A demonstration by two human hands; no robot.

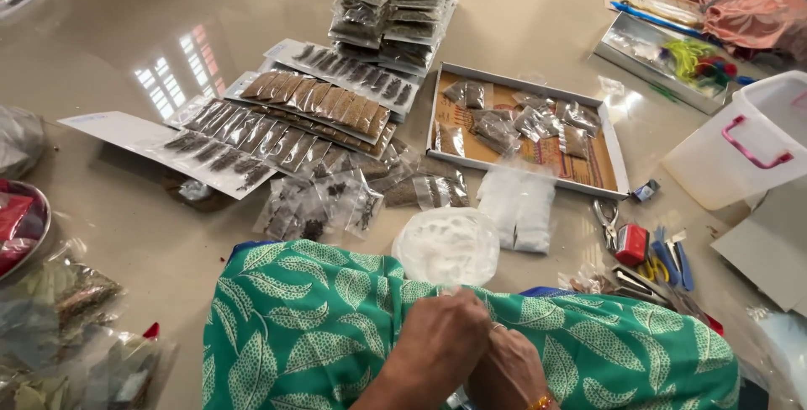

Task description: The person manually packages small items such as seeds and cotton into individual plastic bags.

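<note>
Both hands low in frame, over a lap covered in green leaf-print cloth (319, 334). Left hand (441, 338) and right hand (508, 368) sit knuckle to knuckle, fingers curled in and pinching the neck of a clear plastic bag (447, 246) with white contents. The bag stands up from the fingers and rests at the front edge of the lap. Exact fingertip contact is hidden by the backs of the hands. Orange bangle (540, 402) on the right wrist.

Floor (521, 15) is glossy beige tile, everything lies on it. Just beyond the bag: two flat white packets (517, 200). Left of those, a loose pile of small clear spice packets (324, 204). Further out, white cards (181, 149) with rows of stapled spice packets, fanned and overlapping. Behind them, a tall stack of filled packets (391, 10).

Centre right: shallow cardboard box lid (614, 153) holding a few loose packets. Right of the hands: pliers (605, 218), red stapler (631, 244), blue-handled tool (677, 260). Far right: white plastic tub (740, 149) with a pink latch. Bottom left: bags of dried leaves (67, 326).
</note>
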